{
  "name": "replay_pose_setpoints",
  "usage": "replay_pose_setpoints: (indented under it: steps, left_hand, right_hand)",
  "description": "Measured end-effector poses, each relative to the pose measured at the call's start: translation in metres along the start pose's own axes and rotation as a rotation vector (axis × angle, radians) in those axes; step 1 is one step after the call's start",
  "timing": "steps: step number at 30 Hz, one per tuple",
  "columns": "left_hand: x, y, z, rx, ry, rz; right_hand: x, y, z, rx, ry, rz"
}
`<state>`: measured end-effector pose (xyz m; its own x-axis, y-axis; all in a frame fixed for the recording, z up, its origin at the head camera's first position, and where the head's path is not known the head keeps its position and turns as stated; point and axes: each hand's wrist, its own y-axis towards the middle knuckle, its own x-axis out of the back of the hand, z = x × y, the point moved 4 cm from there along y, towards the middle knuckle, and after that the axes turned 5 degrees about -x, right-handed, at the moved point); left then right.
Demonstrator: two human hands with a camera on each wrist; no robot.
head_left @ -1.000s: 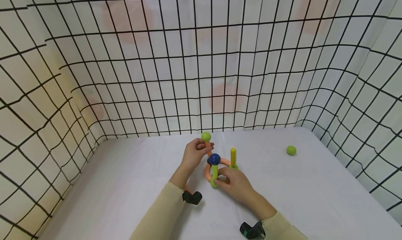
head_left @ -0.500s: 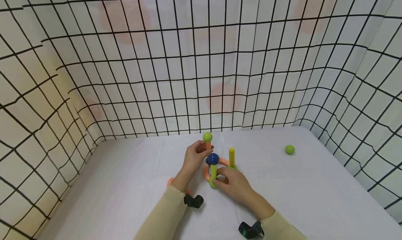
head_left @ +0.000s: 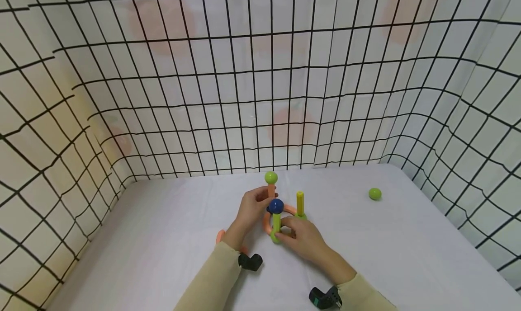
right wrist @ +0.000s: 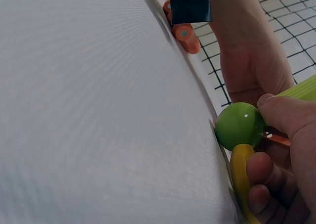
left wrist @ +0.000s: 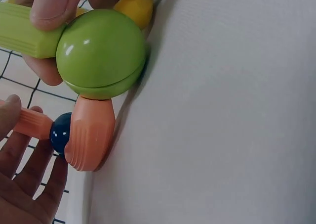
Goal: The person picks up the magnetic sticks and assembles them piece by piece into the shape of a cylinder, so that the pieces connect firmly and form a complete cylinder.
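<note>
My left hand [head_left: 249, 211] pinches an upright orange stick [head_left: 271, 191] topped by a green ball [head_left: 271, 177]. In the left wrist view the stick's lower end meets a dark blue ball [left wrist: 60, 133] on the ring. My right hand [head_left: 305, 239] grips the ring's front, thumb on the joint between a green stick [left wrist: 24, 33] and the green ball [left wrist: 101, 53] beneath it. A blue ball [head_left: 276, 206] caps that green stick. Curved orange pieces [head_left: 266, 223] and a curved yellow piece [right wrist: 240, 169] join the ring's balls. A yellow stick [head_left: 300, 204] stands at the right rear.
A loose green ball [head_left: 375, 194] lies on the white tabletop [head_left: 407, 247] at the right. Loose orange pieces [head_left: 220, 235] lie by my left wrist, partly hidden. A black grid-patterned white cloth [head_left: 260, 89] rises behind and on both sides.
My left hand has shifted slightly right and down, and the orange stick has gone from tilted to upright over the rear blue ball. My right hand has kept its hold.
</note>
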<state>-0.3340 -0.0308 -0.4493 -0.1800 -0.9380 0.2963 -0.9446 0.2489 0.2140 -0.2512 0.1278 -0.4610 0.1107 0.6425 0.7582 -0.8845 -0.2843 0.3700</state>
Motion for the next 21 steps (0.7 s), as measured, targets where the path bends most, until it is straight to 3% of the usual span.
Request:
replay_pose_setpoints:
  steps: [21]
  left_hand:
    - [0.0024, 0.001, 0.0073, 0.028, -0.044, 0.005]
  right_hand:
    - [0.0005, 0.001, 0.0012, 0.0, 0.004, 0.037]
